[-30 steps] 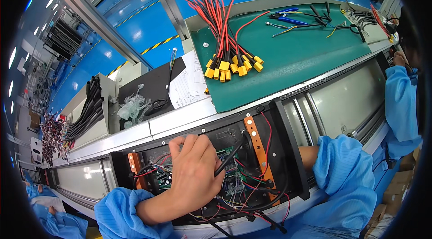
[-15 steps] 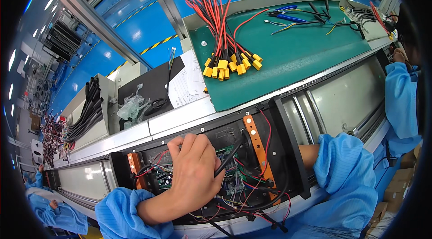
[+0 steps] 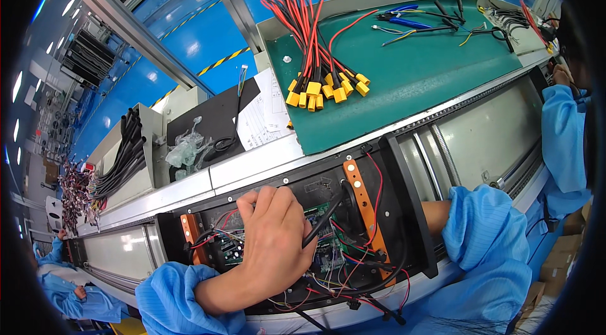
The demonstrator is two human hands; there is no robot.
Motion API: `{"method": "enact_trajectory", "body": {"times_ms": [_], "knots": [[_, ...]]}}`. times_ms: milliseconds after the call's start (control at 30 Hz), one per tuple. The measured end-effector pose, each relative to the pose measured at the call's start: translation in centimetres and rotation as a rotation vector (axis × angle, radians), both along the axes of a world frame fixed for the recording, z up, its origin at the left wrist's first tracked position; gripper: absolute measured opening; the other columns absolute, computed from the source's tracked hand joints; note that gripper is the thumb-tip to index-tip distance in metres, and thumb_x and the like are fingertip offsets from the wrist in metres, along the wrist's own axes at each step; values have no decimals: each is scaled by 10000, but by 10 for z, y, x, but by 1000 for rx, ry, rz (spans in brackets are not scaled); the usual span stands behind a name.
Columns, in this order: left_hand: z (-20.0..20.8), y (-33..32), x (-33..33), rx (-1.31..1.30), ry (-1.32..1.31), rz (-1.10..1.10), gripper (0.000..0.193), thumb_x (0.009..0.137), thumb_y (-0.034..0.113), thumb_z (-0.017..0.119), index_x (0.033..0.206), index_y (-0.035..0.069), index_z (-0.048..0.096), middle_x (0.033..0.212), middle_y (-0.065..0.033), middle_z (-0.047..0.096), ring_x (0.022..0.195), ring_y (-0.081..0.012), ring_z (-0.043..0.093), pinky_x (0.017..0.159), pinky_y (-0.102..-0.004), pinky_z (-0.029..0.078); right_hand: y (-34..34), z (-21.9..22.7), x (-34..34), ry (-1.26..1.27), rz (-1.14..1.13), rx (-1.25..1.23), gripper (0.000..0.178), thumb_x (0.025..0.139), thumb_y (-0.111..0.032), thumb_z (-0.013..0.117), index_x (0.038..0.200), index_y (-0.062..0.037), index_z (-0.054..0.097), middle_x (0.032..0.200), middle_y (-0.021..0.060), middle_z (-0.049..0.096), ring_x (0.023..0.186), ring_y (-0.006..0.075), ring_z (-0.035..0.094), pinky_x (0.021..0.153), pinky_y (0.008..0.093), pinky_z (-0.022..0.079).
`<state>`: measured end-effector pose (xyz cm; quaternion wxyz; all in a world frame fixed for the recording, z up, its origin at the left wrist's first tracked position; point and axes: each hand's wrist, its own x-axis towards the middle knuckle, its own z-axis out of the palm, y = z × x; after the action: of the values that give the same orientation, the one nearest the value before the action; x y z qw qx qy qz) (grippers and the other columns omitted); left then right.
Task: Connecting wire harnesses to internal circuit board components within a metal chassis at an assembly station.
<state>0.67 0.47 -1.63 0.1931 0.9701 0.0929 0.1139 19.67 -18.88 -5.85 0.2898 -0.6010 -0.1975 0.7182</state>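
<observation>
My left hand [image 3: 274, 240] is closed around a thick black cable [image 3: 325, 216] above an open black housing [image 3: 303, 185]. Its fingers curl away from view, and the cable comes out on the thumb side. Under the hand lies a green circuit board [image 3: 331, 253], partly covered by thin coloured wires [image 3: 341, 281]. Two orange perforated strips, one on the left [image 3: 190, 234] and one on the right [image 3: 361, 199], flank the board. My right forearm [image 3: 435, 217] reaches behind the housing's black right end plate [image 3: 410, 209], which hides the hand and its fingers.
Red-and-black leads with yellow connectors [image 3: 314, 89] lie on a green mat [image 3: 416, 82], with blue-handled pliers [image 3: 404, 22] beyond. Left of them are papers [image 3: 259, 117], a crumpled plastic bag [image 3: 188, 150] and black tubes [image 3: 129, 145]. Another person's blue sleeve [image 3: 565, 136] is at right.
</observation>
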Motion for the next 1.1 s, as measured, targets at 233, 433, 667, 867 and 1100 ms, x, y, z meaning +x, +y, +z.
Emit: {"method": "enact_trajectory", "body": {"times_ms": [233, 433, 667, 867, 1100], "knots": [[2, -1, 0, -22, 8, 4, 214, 616, -8, 640, 726, 73, 476, 833, -63, 457, 810, -241, 410, 831, -402, 272, -1, -3, 4, 2, 9, 10, 717, 964, -496, 376, 1467, -4, 239, 1491, 232, 277, 1377, 371, 282, 1140, 472, 227], [-1, -4, 0, 2, -39, 51, 210, 627, -14, 634, 746, 74, 485, 848, -51, 474, 823, -230, 420, 841, -390, 268, -3, -6, 3, 6, 22, 21, 709, 969, -493, 366, 1469, -8, 235, 1493, 230, 274, 1378, 370, 281, 1141, 471, 228], [-1, -3, -2, -8, -62, -16, 199, 636, -20, 643, 753, 67, 506, 861, -72, 457, 805, -244, 403, 808, -403, 281, 1, -5, 4, -5, 46, 27, 699, 975, -489, 355, 1471, -13, 231, 1495, 227, 270, 1379, 369, 278, 1142, 470, 228], [-3, -1, -2, -24, -32, 4, 184, 660, -1, 642, 777, 68, 519, 874, -45, 488, 826, -222, 427, 849, -383, 274, 0, -15, 4, -5, 59, 23, 695, 976, -487, 353, 1470, -11, 235, 1495, 229, 269, 1380, 369, 277, 1141, 471, 230], [-3, 0, -1, -4, -47, -28, 186, 648, -2, 659, 752, 63, 519, 869, -73, 461, 809, -240, 404, 813, -413, 283, -1, -33, 6, 16, 62, 22, 697, 973, -485, 366, 1460, 2, 255, 1491, 241, 268, 1380, 368, 275, 1137, 473, 237]]}}
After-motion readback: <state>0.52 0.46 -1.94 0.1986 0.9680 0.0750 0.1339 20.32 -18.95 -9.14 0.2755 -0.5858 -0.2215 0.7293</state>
